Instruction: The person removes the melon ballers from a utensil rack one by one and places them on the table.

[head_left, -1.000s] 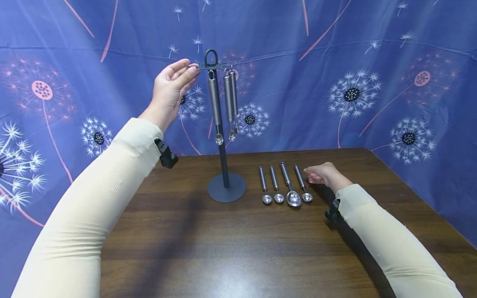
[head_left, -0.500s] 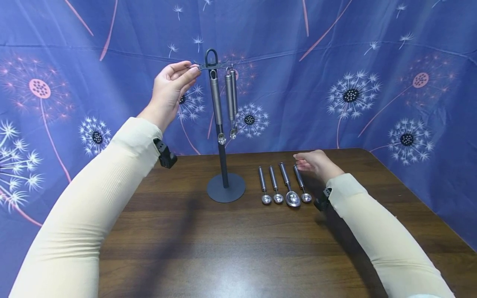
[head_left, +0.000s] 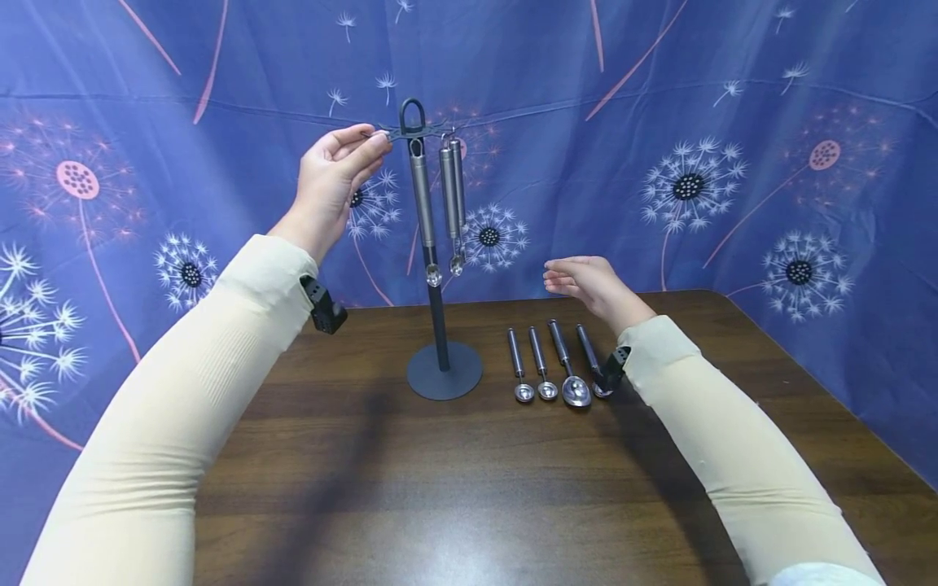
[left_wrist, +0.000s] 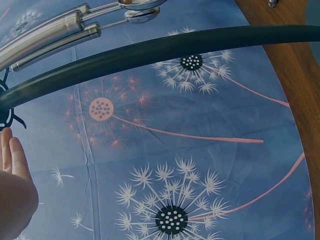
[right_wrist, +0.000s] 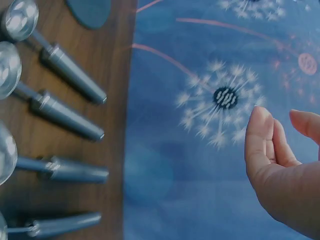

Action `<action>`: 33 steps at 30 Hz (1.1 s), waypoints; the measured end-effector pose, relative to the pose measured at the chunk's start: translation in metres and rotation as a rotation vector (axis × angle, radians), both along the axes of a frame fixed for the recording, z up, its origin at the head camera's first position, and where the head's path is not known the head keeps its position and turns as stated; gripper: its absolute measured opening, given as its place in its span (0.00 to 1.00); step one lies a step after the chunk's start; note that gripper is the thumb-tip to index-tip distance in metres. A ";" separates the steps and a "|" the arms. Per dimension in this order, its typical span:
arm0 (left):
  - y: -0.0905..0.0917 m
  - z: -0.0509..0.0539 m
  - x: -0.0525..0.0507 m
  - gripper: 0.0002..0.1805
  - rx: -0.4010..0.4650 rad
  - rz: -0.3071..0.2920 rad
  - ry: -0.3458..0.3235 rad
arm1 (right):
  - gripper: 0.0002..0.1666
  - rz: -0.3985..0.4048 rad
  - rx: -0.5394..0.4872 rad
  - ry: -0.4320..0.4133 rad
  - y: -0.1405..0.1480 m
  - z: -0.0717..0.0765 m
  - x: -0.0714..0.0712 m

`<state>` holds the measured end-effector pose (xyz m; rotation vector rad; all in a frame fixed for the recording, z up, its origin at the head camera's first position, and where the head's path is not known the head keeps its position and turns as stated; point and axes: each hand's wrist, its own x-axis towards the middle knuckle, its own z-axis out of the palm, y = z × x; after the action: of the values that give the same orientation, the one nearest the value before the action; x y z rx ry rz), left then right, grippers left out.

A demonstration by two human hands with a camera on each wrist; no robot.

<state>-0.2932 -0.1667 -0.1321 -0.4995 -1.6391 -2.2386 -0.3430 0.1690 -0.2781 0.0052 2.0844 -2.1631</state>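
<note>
- Three slim silver metal spoons (head_left: 449, 194) on black metal stand (head_left: 438, 325), prolly mid-unloading
- Pinching stand up top with left hand (head_left: 326, 183), nothing in loose right hand (head_left: 592, 286)
- Next: gentle unhooking, probably

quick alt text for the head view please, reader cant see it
A person's left hand pinches a dark upright stand near its top, where three metal spoons hang. The right hand, holding nothing, hovers near four more spoons lying in a row on a wooden table. Behind is a blue cloth printed with dandelions.
</note>
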 end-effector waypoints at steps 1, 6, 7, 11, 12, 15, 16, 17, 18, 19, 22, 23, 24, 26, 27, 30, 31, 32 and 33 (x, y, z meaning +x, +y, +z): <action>0.000 0.000 0.000 0.16 0.001 -0.002 -0.002 | 0.26 -0.001 -0.018 0.018 -0.003 0.003 0.001; 0.001 0.002 0.001 0.17 0.009 -0.004 -0.009 | 0.19 0.007 -0.079 0.102 -0.022 0.022 0.004; 0.000 0.002 0.002 0.17 0.004 0.001 -0.008 | 0.19 0.011 -0.090 0.114 -0.026 0.025 0.005; 0.001 0.000 0.003 0.18 -0.006 0.012 -0.013 | 0.23 0.051 -0.130 0.127 -0.041 0.039 0.008; 0.001 -0.001 0.003 0.17 -0.012 0.015 -0.011 | 0.25 0.059 -0.146 0.126 -0.044 0.042 0.009; 0.001 -0.001 0.004 0.17 -0.007 0.014 -0.006 | 0.29 0.090 -0.171 0.130 -0.053 0.051 0.011; 0.001 -0.001 0.005 0.17 -0.007 0.015 -0.005 | 0.29 0.094 -0.173 0.133 -0.056 0.053 0.011; 0.001 0.000 0.005 0.17 -0.003 0.014 -0.008 | 0.30 0.102 -0.171 0.138 -0.059 0.056 0.012; 0.001 0.000 0.006 0.17 0.001 0.013 -0.010 | 0.30 0.103 -0.171 0.141 -0.061 0.058 0.013; 0.002 0.000 0.006 0.18 -0.001 0.014 -0.010 | 0.29 0.104 -0.168 0.146 -0.064 0.061 0.013; 0.003 0.002 0.007 0.19 -0.001 0.012 -0.024 | 0.27 0.105 -0.171 0.159 -0.071 0.068 0.015; 0.003 0.002 0.006 0.20 -0.006 0.014 -0.024 | 0.27 0.112 -0.167 0.168 -0.073 0.071 0.016; 0.004 0.003 0.006 0.20 -0.011 0.016 -0.023 | 0.26 0.120 -0.163 0.178 -0.075 0.073 0.016; 0.004 0.003 0.006 0.21 -0.015 0.016 -0.025 | 0.26 0.142 -0.140 0.206 -0.081 0.077 0.017; 0.004 0.003 0.006 0.21 -0.014 0.015 -0.024 | 0.26 0.150 -0.128 0.218 -0.085 0.079 0.018; 0.004 0.002 0.006 0.20 -0.009 0.018 -0.013 | 0.27 0.176 -0.095 0.258 -0.097 0.084 0.019; 0.004 0.002 0.006 0.19 -0.003 0.018 -0.012 | 0.27 0.177 -0.093 0.265 -0.101 0.085 0.019; 0.004 0.001 0.006 0.19 0.001 0.019 -0.013 | 0.26 0.176 -0.096 0.264 -0.105 0.086 0.020; 0.004 0.000 0.006 0.18 0.004 0.019 -0.014 | 0.26 0.173 -0.098 0.265 -0.108 0.087 0.020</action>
<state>-0.2868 -0.1625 -0.1320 -0.4665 -1.6390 -2.2362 -0.3234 0.0607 -0.1913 -0.4785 2.0153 -2.2596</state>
